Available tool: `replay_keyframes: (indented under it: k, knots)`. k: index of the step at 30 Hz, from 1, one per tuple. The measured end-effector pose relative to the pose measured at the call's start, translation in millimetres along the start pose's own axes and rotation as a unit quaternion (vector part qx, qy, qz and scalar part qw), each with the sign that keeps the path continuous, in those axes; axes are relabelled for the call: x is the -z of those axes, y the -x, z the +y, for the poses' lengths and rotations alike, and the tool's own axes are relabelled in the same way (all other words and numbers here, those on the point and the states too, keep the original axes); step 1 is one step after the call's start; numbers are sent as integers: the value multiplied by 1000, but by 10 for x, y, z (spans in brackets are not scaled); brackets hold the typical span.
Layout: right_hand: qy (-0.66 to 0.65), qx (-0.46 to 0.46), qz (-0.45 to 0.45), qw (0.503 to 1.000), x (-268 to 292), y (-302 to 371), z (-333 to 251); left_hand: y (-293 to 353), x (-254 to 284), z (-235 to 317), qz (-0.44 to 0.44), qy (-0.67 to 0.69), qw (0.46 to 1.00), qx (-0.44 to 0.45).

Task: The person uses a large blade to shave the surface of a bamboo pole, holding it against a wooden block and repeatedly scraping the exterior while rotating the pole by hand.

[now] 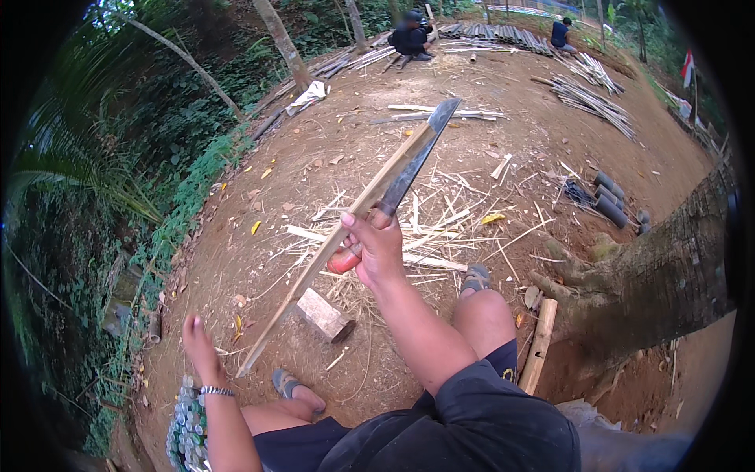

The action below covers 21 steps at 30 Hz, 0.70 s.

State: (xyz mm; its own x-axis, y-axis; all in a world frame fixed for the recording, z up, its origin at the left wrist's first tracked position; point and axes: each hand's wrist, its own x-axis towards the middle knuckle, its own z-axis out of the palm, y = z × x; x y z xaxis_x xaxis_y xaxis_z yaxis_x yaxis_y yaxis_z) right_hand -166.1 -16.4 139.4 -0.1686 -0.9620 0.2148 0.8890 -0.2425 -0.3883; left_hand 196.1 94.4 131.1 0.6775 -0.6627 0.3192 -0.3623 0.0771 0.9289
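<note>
My right hand (pixel 376 250) is closed around the orange-red handle of a machete (pixel 410 175), whose dark blade points up and away. Pinched against it by the same hand is a long split bamboo strip (pixel 314 263), slanting from beside the blade tip down to the lower left. My left hand (pixel 201 350), with a metal bracelet at the wrist, is raised apart from the strip; its fingers are stretched out and hold nothing. Below the strip a short squared wooden block (pixel 324 315) sits on the ground between my feet.
Bamboo shavings and slivers (pixel 440 228) litter the dirt ahead. At right stand a thick tree trunk (pixel 653 259), a bamboo pole (pixel 539 346) and dark tubes (pixel 609 200). Bottles (pixel 187 425) lie by my left arm. Two people (pixel 410 38) sit far off near bamboo piles (pixel 594 106).
</note>
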Motion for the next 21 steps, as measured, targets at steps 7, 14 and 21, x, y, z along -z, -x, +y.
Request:
replay_keyframes:
  k: [7, 14, 21]
  knots:
    - [128, 2, -83, 988, -276, 295, 177, 758, -1481, 1807, -383, -8, 872, -304]
    - [236, -35, -97, 966, -457, 290, 129, 256, -1399, 1990, -205, 111, 933, -275]
    - [355, -73, -23, 932, 442, 172, -61, -147, -442, 2412, -116, 234, 922, -286]
